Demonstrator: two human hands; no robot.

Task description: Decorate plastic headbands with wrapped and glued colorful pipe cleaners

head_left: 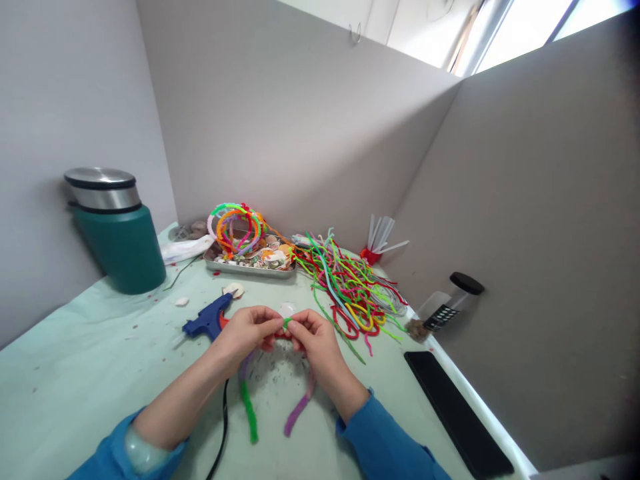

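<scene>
My left hand [259, 328] and my right hand [316, 339] meet over the middle of the table, fingertips pinched together on a small bit of green pipe cleaner [287, 323]. Below the fingers hangs a curved band wrapped in fuzzy pipe cleaner, with a green end [249, 410] on the left and a purple end [299, 415] on the right. A red part of it shows between the hands; the fingers cover the rest. Just left of my left hand lies a blue glue gun [207, 319], its black cord [223, 420] running toward the front edge.
A metal tray [250, 269] of shells and buttons bears colourful fuzzy hoops [237, 230]. Right of it spreads a pile of pipe cleaners [345, 287]. Glue sticks [381, 233], a toppled jar [450, 303], a black slab [455, 413] and a green flask [117, 240] stand or lie around.
</scene>
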